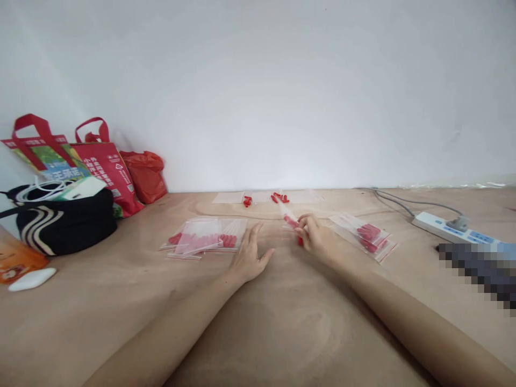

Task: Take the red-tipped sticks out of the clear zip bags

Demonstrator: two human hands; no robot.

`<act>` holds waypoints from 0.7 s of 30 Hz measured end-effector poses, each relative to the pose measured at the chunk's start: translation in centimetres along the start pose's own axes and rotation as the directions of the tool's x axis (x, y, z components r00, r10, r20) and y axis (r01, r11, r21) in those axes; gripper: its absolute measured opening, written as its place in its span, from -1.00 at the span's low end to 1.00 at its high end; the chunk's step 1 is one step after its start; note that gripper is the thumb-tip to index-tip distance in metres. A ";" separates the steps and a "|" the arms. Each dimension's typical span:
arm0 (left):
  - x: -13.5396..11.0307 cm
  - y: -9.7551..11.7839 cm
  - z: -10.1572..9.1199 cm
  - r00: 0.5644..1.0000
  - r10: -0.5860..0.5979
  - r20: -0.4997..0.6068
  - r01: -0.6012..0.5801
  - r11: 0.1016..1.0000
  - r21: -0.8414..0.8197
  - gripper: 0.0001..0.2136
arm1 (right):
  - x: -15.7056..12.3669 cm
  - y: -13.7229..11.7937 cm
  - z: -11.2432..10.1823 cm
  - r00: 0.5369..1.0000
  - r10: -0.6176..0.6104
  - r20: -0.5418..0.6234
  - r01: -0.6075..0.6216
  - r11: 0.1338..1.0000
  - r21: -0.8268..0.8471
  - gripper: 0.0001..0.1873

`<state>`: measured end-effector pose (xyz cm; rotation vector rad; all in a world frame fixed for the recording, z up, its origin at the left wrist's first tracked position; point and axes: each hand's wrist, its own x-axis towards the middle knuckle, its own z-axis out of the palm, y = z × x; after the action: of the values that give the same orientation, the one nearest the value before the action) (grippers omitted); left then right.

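My right hand [315, 234] pinches a clear zip bag [289, 215] with small red pieces inside, tilted above the table. My left hand [250, 255] rests low over the wood with its fingers apart, holding nothing. Just left of it lie overlapping clear zip bags [197, 236] with red pieces in them. More filled zip bags [368, 236] lie to the right of my right hand. Farther back, loose red pieces [279, 198] and a smaller red cluster [247, 201] sit by flat clear bags [228, 197] near the wall. What the red pieces are is too small to tell.
A black striped bag [68, 226], red shopping bags [107, 166] and a white mouse-like object [32, 279] stand at the left on the wooden table [258, 333]. A white power strip [451, 231] with a grey cable lies at the right, by a pixelated dark object [479, 271].
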<state>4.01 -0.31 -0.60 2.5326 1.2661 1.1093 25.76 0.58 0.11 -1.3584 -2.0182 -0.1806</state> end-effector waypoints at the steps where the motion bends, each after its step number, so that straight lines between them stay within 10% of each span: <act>1: 0.0 -0.1 0.0 0.999 0.017 -0.050 -0.017 1.000 0.014 -0.36 | 0.1 -0.9 0.4 0.998 -0.045 0.034 0.047 0.997 -0.066 -0.82; 8: -0.1 -0.3 -0.1 0.982 0.163 0.100 -0.168 0.985 0.041 -0.63 | -0.2 -3.1 1.6 0.950 -0.196 0.243 0.233 0.964 -0.130 -0.88; 21: 0.6 -1.4 -0.2 0.991 0.061 0.118 -0.029 0.967 -0.254 -0.73 | -1.6 -0.6 0.2 0.960 -0.235 0.150 0.227 0.972 0.067 -0.67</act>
<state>3.18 1.02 -0.65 2.4087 0.9732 1.0279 25.54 -0.79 -0.86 -1.1341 -2.2978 -0.1305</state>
